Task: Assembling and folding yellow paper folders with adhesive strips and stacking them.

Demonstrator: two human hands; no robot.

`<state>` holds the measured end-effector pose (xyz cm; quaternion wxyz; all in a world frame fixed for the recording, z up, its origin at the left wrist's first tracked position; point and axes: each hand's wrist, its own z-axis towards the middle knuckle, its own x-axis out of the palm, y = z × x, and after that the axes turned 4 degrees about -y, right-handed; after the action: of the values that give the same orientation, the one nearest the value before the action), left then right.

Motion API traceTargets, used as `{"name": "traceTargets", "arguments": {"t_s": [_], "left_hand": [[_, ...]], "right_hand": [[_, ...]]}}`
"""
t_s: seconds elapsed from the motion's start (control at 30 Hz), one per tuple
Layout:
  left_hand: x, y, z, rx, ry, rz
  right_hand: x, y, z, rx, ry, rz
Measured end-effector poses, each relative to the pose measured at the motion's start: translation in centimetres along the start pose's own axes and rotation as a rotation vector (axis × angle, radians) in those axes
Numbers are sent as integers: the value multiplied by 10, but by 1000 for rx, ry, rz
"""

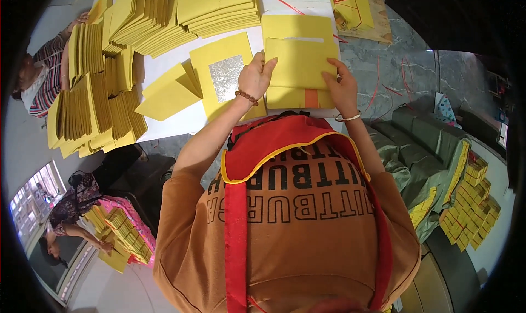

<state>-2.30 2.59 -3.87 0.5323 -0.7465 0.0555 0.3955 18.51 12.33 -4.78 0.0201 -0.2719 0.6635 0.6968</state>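
Observation:
A folded yellow paper sheet [298,61] lies in front of me on yellow paper, with an orange-red patch [311,98] showing below its near edge. At its left edge, my left hand [256,78] is closed, thumb and fingers pinching the paper. My right hand [342,88] has its curled fingers and thumb on the right edge. Just left of my left hand lies a yellow sheet with a silver square [224,77], partly covered by my wrist. Beyond that is a loosely folded yellow sheet [170,96].
Tall stacks of folded yellow paper [219,9] fill the table's far left. Red strings [378,83] lie on the marbled surface at right. Bundled yellow paper [471,203] is piled farther right, beyond green covering [416,148]. Two other people [52,74] work at left.

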Motion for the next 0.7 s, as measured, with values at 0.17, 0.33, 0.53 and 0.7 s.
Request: {"name": "traceTargets", "arguments": {"t_s": [0.17, 0.33, 0.53, 0.7], "left_hand": [[-14, -16, -6, -171, -88, -211], [-17, -34, -14, 400, -232, 184], [19, -36, -11, 752, -5, 369], [24, -29, -12, 720, 33, 452]], "right_hand": [[1, -1, 1, 71, 0, 36], [0, 3, 2, 12, -8, -26], [0, 5, 2, 87, 39, 52], [-3, 35, -16, -228, -35, -544]]}}
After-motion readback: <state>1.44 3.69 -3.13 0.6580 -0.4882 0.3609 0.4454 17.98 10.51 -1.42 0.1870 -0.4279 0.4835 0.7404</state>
